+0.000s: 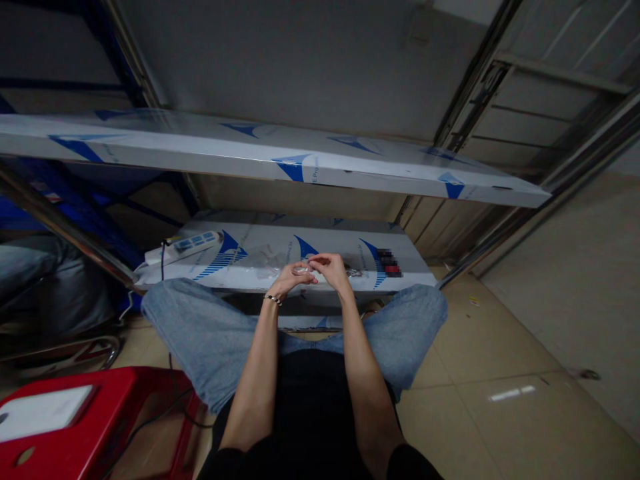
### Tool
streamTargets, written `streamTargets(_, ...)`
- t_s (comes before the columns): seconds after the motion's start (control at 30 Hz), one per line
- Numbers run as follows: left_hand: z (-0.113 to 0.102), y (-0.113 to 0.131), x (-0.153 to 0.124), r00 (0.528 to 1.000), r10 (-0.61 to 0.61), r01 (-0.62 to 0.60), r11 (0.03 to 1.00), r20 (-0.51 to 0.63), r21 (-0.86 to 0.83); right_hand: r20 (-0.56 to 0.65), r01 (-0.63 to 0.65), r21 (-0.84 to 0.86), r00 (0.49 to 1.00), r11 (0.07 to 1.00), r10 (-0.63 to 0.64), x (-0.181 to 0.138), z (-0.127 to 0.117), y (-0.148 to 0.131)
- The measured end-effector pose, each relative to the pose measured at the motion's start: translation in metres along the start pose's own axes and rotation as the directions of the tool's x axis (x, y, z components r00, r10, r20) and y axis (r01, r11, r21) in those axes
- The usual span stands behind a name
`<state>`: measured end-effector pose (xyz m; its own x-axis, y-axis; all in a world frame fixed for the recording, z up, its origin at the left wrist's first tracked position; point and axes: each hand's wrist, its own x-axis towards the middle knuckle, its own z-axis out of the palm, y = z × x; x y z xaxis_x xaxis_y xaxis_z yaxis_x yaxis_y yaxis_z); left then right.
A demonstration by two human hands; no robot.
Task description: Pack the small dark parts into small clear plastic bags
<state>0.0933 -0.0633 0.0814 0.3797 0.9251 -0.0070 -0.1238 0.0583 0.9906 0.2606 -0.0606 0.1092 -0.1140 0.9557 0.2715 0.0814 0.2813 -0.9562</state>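
Both my hands meet over the lower metal shelf (260,250), which is wrapped in white film with blue marks. My left hand (293,277), a bead bracelet on its wrist, curls its fingers round a small clear item (301,270) that I cannot make out. My right hand (329,265) pinches the same item from the right with bent fingers. Clear plastic wrapping lies on the shelf under the hands. My knees in light blue jeans (200,327) spread to both sides below the shelf.
An upper film-wrapped shelf (280,157) hangs over the work spot. A white power strip (193,243) lies at the lower shelf's left end. A red stool (95,427) stands at bottom left. Tiled floor (500,373) spreads to the right. Metal frames lean against the wall at right.
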Motion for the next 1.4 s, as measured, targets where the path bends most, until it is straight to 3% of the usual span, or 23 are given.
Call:
streamTargets(0.13,-0.001,-0.002,0.003,0.998,0.045,-0.045,0.999,-0.052,0.015,0.045,0.031,-0.043,0.999,0.999,-0.029,0.003,0.002,0.0)
streamTargets(0.3,0.006,0.004,0.006,0.995,0.094,-0.096,0.994,0.031,0.055,0.156,-0.002,-0.092,0.988,0.996,0.016,0.002,0.011,-0.007)
streamTargets(0.5,0.004,0.008,0.005,0.991,0.131,-0.131,0.986,0.009,0.104,0.203,0.066,-0.192,0.979,0.979,-0.026,0.004,0.006,-0.014)
streamTargets(0.67,0.006,0.016,0.001,0.99,0.138,-0.138,0.99,0.007,-0.032,-0.111,0.117,-0.33,0.981,0.937,-0.162,0.014,-0.009,0.001)
streamTargets(0.77,0.009,0.021,-0.002,0.987,0.16,-0.157,0.982,0.03,-0.102,-0.175,0.066,-0.264,0.978,0.962,-0.115,0.015,-0.019,0.012)
streamTargets(0.87,0.007,0.025,-0.004,0.976,0.22,-0.211,0.95,0.011,-0.232,-0.061,-0.03,-0.108,0.998,0.994,0.024,0.011,-0.025,0.017)
streamTargets(0.97,0.004,0.027,-0.004,0.963,0.263,-0.269,0.909,-0.063,-0.32,0.175,-0.158,-0.003,0.972,0.987,0.156,0.006,-0.026,0.016)
streamTargets(1.07,0.003,0.029,-0.003,0.942,0.308,-0.335,0.874,-0.131,-0.353,0.333,-0.144,0.004,0.933,0.99,0.135,0.003,-0.018,0.012)
streamTargets(1.23,0.006,0.032,-0.001,0.928,0.325,-0.365,0.888,-0.18,-0.279,0.407,-0.116,0.041,0.909,0.992,0.089,0.003,0.003,0.01)
streamTargets(1.4,0.006,0.029,0.002,0.947,0.291,-0.314,0.928,-0.136,-0.2,0.363,-0.144,0.082,0.926,0.986,0.105,0.003,0.008,0.012)
